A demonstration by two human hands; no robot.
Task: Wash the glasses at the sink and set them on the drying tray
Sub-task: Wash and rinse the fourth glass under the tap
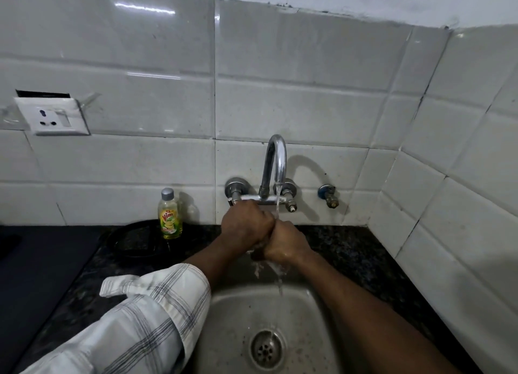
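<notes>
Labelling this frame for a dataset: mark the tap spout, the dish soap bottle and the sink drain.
tap spout (277, 155): head view, top of the chrome arch.
dish soap bottle (170, 218): head view, on its yellow label.
sink drain (265, 350): head view, middle of the metal strainer.

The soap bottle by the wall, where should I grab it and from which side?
Grip the soap bottle around its middle, at the label, coming from the front, probably with the left hand, which is nearer. It stands upright on the counter close against the tiled wall, so there is no room behind it. The small grey cap looks too narrow for a steady hold.
</notes>
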